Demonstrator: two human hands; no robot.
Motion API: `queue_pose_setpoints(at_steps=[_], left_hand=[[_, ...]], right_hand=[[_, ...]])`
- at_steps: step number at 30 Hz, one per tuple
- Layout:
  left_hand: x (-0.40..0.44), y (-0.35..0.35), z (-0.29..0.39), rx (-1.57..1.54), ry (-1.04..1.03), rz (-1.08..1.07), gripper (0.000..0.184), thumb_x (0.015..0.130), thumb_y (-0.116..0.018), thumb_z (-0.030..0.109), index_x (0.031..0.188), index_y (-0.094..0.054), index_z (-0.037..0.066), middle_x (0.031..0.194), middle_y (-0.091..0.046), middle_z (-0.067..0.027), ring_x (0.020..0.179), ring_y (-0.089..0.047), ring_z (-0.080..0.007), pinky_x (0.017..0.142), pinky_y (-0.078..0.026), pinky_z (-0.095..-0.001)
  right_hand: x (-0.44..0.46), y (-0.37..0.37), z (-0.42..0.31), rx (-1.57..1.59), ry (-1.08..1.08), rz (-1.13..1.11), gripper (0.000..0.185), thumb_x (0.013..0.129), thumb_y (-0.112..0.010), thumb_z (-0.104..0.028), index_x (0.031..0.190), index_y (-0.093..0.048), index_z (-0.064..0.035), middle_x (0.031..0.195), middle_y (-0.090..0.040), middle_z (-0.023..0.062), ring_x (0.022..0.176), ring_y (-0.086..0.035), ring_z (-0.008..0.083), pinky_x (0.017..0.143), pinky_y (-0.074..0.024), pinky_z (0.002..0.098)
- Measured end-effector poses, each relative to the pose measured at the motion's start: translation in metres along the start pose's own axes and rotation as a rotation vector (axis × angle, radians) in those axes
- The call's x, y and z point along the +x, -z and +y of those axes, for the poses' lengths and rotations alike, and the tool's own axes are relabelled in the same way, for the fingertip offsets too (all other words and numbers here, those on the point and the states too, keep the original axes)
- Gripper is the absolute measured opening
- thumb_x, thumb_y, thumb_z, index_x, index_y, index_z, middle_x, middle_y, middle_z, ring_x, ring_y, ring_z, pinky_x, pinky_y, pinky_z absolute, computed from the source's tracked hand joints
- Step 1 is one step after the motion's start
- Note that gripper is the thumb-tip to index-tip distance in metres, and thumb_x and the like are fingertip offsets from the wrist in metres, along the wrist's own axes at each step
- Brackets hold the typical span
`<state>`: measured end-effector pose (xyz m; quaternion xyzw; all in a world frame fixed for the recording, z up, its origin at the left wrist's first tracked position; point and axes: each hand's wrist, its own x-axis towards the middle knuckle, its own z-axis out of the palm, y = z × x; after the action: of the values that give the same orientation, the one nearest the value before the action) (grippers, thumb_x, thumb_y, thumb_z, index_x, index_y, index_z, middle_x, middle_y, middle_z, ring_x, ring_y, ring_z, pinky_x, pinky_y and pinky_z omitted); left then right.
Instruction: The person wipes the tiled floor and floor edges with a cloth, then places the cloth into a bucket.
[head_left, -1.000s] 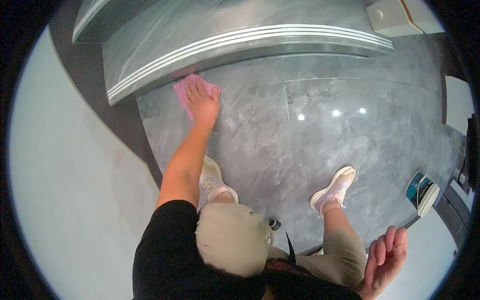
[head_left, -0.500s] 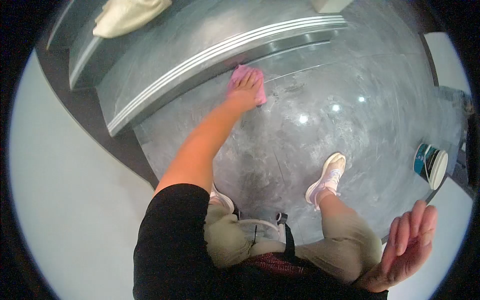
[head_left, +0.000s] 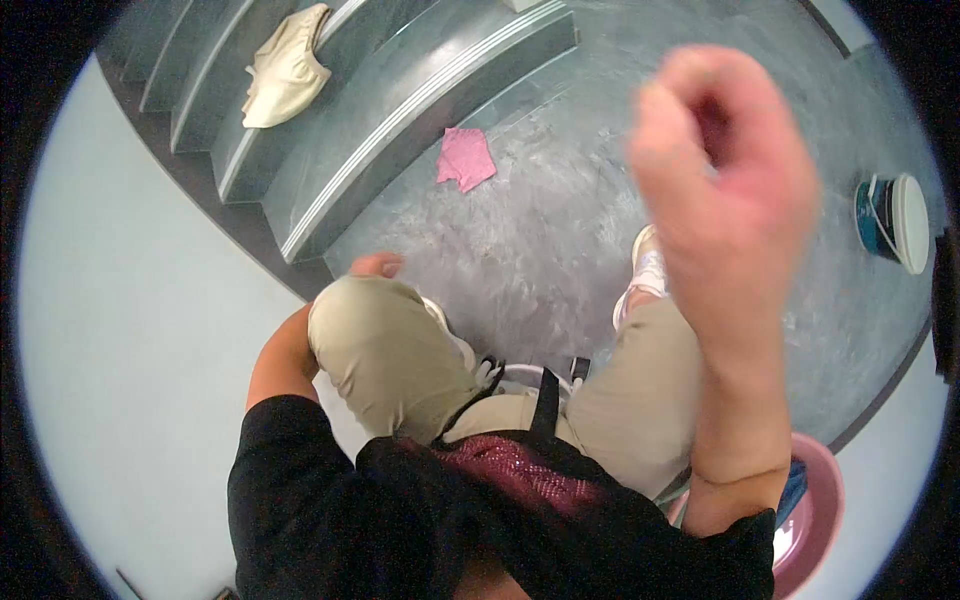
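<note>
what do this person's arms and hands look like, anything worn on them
Short black sleeves leave the forearms bare. The left hand, partly hidden behind the knee, and the blurred right hand show no gloves, and no watch is visible on the right wrist.

Pink cloth lay roughly flat and spread out on the grey floor, just beside the lowest step; outline irregular, edges uneven, surface lightly wrinkled.

Rag matt cloth; floor smooth, faintly glossy; bucket smooth plastic.
</note>
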<state>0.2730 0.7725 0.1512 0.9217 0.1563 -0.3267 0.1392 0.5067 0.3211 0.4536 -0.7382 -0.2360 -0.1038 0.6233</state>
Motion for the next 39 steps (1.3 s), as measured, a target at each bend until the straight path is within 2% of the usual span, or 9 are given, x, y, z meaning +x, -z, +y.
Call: queue_pose_setpoints(at_steps=[1, 2, 4, 6, 9, 12, 14, 27, 39], left_hand=[[-0.003, -0.001, -0.004, -0.127, 0.309, 0.016, 0.037, 0.085, -0.061, 0.031, 0.118, -0.063, 0.014, 0.117, -0.064, -0.0120, 0.112, -0.058, -0.0300, 0.094, -0.045, -0.0417], [-0.008, 0.001, 0.002, -0.110, 0.312, 0.020, 0.037, 0.085, -0.061, 0.031, 0.118, -0.063, 0.014, 0.117, -0.064, -0.0120, 0.112, -0.058, -0.0300, 0.094, -0.045, -0.0417], [-0.017, 0.008, 0.015, -0.177, 0.273, 0.480, 0.043, 0.084, -0.061, 0.033, 0.123, -0.060, 0.014, 0.117, -0.065, -0.0106, 0.110, -0.060, -0.0292, 0.094, -0.045, -0.0416], [-0.018, 0.029, 0.062, -0.205, 0.220, 0.443, 0.046, 0.084, -0.062, 0.031, 0.126, -0.058, 0.016, 0.121, -0.062, -0.0130, 0.113, -0.057, -0.0316, 0.096, -0.045, -0.0417], [0.040, 0.017, 0.083, -0.282, -0.022, 0.613, 0.048, 0.083, -0.063, 0.030, 0.126, -0.057, 0.010, 0.124, -0.059, -0.0192, 0.117, -0.054, -0.0346, 0.099, -0.042, -0.0423], [0.063, 0.035, 0.171, -0.274, -0.099, 0.716, 0.054, 0.083, -0.065, 0.031, 0.126, -0.054, -0.001, 0.123, -0.057, -0.0240, 0.118, -0.052, -0.0366, 0.102, -0.040, -0.0420], [0.107, 0.017, 0.183, -0.386, -0.215, 0.724, 0.057, 0.082, -0.065, 0.032, 0.124, -0.053, -0.005, 0.124, -0.056, -0.0261, 0.118, -0.052, -0.0392, 0.102, -0.039, -0.0429], [0.284, -0.040, 0.133, -0.254, -0.041, 0.585, 0.059, 0.088, -0.054, 0.021, 0.138, -0.037, -0.006, 0.143, -0.036, -0.0266, 0.135, -0.031, -0.0390, 0.114, -0.024, -0.0424], [0.260, -0.037, 0.126, -0.143, -0.210, 0.595, 0.055, 0.089, -0.051, 0.019, 0.137, -0.037, -0.005, 0.145, -0.032, -0.0261, 0.137, -0.027, -0.0412, 0.115, -0.019, -0.0462]], right_hand=[[-0.001, 0.001, -0.004, -0.016, -0.067, -0.028, 0.005, 0.088, -0.057, -0.007, 0.084, -0.056, -0.0055, 0.072, -0.049, -0.0048, 0.062, -0.047, 0.0032, 0.055, -0.0377, 0.0188], [-0.005, 0.004, -0.008, -0.032, -0.140, -0.060, 0.007, 0.088, -0.057, -0.008, 0.082, -0.056, -0.0057, 0.070, -0.049, -0.0050, 0.063, -0.048, 0.0032, 0.054, -0.0380, 0.0193], [-0.008, 0.020, -0.016, 0.216, -0.236, -0.119, 0.008, 0.085, -0.059, -0.010, 0.082, -0.058, -0.0032, 0.069, -0.056, 0.0023, 0.065, -0.057, 0.0103, 0.057, -0.0448, 0.0254], [-0.013, 0.028, -0.031, 0.455, -0.306, -0.182, 0.011, 0.083, -0.061, -0.012, 0.081, -0.060, -0.0007, 0.067, -0.063, 0.0096, 0.068, -0.065, 0.0174, 0.060, -0.0515, 0.0314], [-0.019, 0.015, -0.037, 0.442, -0.472, -0.164, 0.010, 0.081, -0.061, -0.004, 0.073, -0.056, -0.0018, 0.060, -0.059, 0.0040, 0.063, -0.061, 0.0065, 0.055, -0.0478, 0.0230], [-0.026, -0.003, -0.009, 0.081, -0.192, -0.072, 0.015, 0.083, -0.059, -0.013, 0.093, -0.061, -0.0013, 0.084, -0.065, 0.0123, 0.085, -0.065, 0.0170, 0.076, -0.0514, 0.0327], [-0.026, 0.005, 0.002, -0.010, -0.211, -0.128, 0.010, 0.088, -0.056, -0.011, 0.080, -0.055, -0.0059, 0.069, -0.049, -0.0047, 0.062, -0.047, 0.0033, 0.054, -0.0376, 0.0202], [-0.015, 0.042, 0.093, -0.254, -0.822, -0.054, 0.013, 0.092, -0.053, -0.013, 0.080, -0.050, -0.0103, 0.071, -0.046, -0.0035, 0.060, -0.045, 0.0061, 0.056, -0.0354, 0.0214], [0.009, 0.070, 0.151, -0.296, -1.037, 0.101, 0.015, 0.092, -0.052, -0.011, 0.079, -0.046, -0.0095, 0.078, -0.044, -0.0007, 0.059, -0.042, 0.0075, 0.055, -0.0330, 0.0211]])
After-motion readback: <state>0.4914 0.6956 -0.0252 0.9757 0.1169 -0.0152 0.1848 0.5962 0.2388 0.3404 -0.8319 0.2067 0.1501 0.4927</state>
